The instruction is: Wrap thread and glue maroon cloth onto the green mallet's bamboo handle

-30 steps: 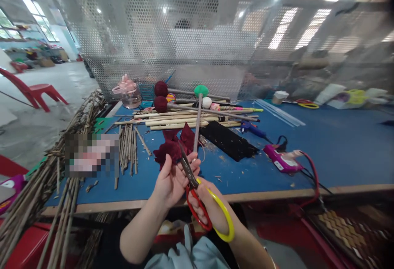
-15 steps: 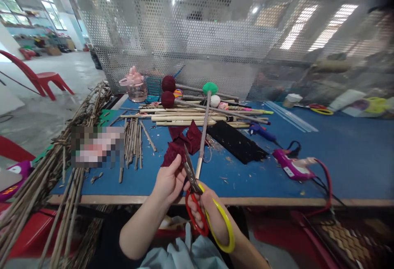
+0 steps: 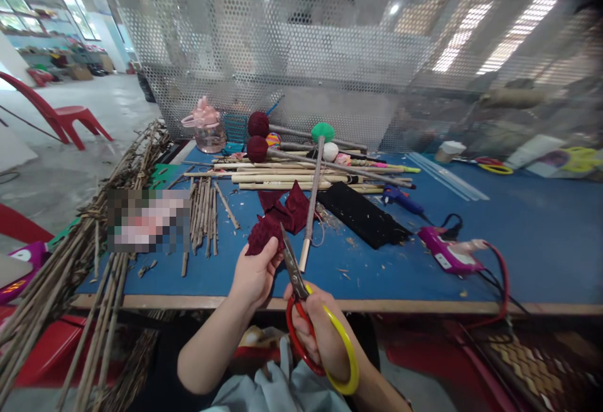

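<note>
Between the thumb and fingers of my left hand (image 3: 254, 274) is a piece of dark red cloth (image 3: 262, 236), held just over the table's near part. My right hand (image 3: 323, 327) grips scissors (image 3: 294, 269) with one red and one yellow handle loop. Their blades point up and away, close together, beside the cloth's right edge; I cannot tell whether they touch it. More dark red cloth (image 3: 296, 208) lies just beyond. To its right rests a wrapped stick (image 3: 315, 195) with a green round top (image 3: 323, 132).
Black cloth (image 3: 362, 214), a blue glue gun (image 3: 400, 200) and a purple power strip (image 3: 447, 252) lie to the right. Several short twigs (image 3: 202, 217) and a bundle of long branches (image 3: 98, 217) are leftward. Behind stand a pink-lidded bottle (image 3: 208, 129) and a perforated metal screen (image 3: 235, 41).
The right hand and scissors have drawn slightly down and toward me. My left hand keeps hold of the dark red cloth and has shifted a little left.
</note>
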`<action>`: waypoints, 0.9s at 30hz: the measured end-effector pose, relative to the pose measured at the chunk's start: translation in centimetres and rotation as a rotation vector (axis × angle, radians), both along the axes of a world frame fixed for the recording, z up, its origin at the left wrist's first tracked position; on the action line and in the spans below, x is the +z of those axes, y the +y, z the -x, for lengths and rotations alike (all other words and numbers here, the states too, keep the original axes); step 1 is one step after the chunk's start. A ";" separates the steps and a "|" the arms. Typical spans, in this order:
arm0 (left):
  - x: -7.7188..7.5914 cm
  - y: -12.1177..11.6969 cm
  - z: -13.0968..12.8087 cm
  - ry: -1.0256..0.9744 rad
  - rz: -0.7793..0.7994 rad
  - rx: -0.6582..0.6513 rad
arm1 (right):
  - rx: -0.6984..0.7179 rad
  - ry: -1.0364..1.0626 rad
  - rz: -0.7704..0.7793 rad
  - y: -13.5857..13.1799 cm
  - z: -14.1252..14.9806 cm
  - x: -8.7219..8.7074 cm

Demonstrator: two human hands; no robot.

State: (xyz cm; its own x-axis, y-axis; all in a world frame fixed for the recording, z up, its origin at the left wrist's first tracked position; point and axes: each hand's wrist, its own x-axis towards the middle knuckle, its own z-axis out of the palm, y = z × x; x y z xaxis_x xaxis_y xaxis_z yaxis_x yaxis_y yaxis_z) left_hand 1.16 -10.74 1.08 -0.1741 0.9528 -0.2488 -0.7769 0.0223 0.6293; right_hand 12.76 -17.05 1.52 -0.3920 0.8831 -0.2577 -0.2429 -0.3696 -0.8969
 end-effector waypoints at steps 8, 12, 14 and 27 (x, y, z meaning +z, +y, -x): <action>-1.4 -0.8 0.1 0.254 -0.071 -0.115 | -0.020 0.095 0.020 0.5 -0.4 0.0; -2.2 -0.7 0.4 0.410 -0.038 -0.058 | -0.041 0.042 0.021 0.8 -0.6 0.3; -2.1 -0.7 0.5 0.455 -0.035 -0.054 | -0.045 0.041 0.010 0.9 -0.6 0.3; 0.0 1.5 2.3 0.613 -0.127 -0.095 | -0.274 -0.111 -0.209 2.8 -3.5 1.6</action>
